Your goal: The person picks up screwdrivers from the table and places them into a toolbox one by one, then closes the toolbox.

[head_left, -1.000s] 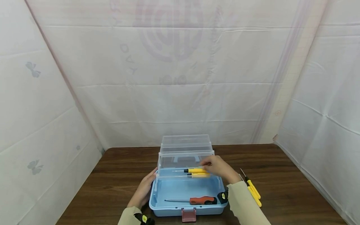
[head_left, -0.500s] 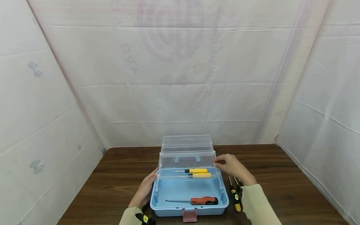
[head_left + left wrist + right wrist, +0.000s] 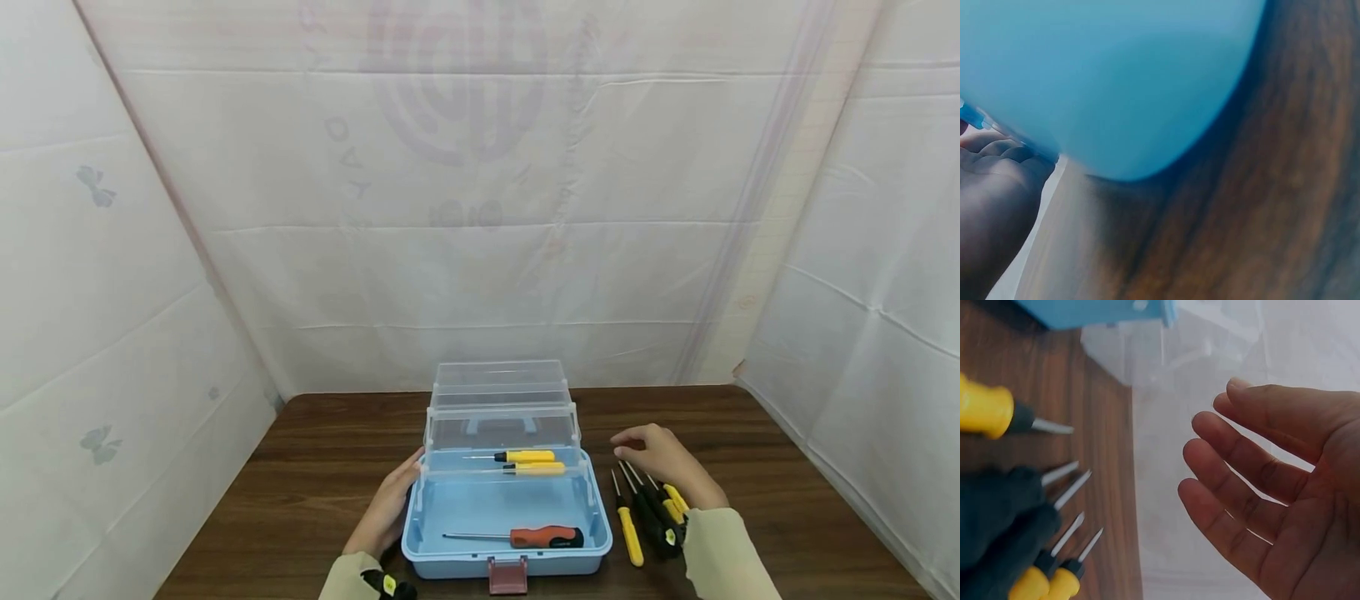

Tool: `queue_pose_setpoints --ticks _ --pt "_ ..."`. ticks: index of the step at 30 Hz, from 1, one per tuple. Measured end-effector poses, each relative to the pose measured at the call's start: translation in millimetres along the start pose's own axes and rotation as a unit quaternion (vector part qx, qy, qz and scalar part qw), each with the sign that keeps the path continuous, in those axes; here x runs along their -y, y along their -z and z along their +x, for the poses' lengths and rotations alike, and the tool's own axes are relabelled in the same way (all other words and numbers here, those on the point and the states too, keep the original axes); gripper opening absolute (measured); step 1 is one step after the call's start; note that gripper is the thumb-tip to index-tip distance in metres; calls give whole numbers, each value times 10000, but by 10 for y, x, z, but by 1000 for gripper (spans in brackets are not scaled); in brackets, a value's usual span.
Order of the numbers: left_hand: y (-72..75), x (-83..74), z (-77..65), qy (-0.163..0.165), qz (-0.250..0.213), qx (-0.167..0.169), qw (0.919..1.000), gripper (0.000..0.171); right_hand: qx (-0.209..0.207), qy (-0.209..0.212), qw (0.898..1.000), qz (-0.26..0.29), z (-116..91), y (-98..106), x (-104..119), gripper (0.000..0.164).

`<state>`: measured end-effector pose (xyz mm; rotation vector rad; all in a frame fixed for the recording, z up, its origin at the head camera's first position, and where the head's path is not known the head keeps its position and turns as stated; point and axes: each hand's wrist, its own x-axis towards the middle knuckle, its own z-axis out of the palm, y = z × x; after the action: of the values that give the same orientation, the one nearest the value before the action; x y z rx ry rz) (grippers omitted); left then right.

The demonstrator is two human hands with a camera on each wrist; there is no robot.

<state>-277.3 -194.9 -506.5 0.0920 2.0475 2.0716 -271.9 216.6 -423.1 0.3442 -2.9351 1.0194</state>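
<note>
My left hand (image 3: 387, 507) holds the far left side of a light-blue toolbox (image 3: 408, 542); its fingers are partly hidden by the box in the left wrist view. Inside the toolbox lies an orange-and-black screwdriver (image 3: 546, 537). Two yellow-handled screwdrivers (image 3: 528, 456) lie side by side at the back, near the clear tray. To the right of the box, my right hand (image 3: 663, 461) hovers empty, its fingers loosely bent and apart. Just below it on the table are a yellow screwdriver (image 3: 631, 536), black-handled screwdrivers (image 3: 652, 518) and further yellow-handled ones (image 3: 1063, 584).
The toolbox's clear lid (image 3: 498, 383) stands raised at the back. A pink latch (image 3: 507, 575) hangs at the front. Dark wooden table (image 3: 315, 450) surrounds the box, and white sheeting (image 3: 480, 275) walls it in behind and at both sides.
My right hand has drawn away from the yellow screwdrivers in the box, out to the right over the loose screwdrivers. My left hand stays on the toolbox.
</note>
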Motion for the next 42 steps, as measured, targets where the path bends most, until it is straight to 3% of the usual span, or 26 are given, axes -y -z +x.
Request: queue_pose_setpoints --ticks 16,26,42 --pt "2 -16 -24 4 88 -58 9999 59 236 -728 9968 248 -191 81 -397 26" --pt "-3 -9 -48 -34 -64 4 10000 60 260 -737 9969 107 -270 70 -615 29" --pt "20 9 -26 30 -49 13 10000 64 443 -1212 9916 -17 -325 27 -796 38"
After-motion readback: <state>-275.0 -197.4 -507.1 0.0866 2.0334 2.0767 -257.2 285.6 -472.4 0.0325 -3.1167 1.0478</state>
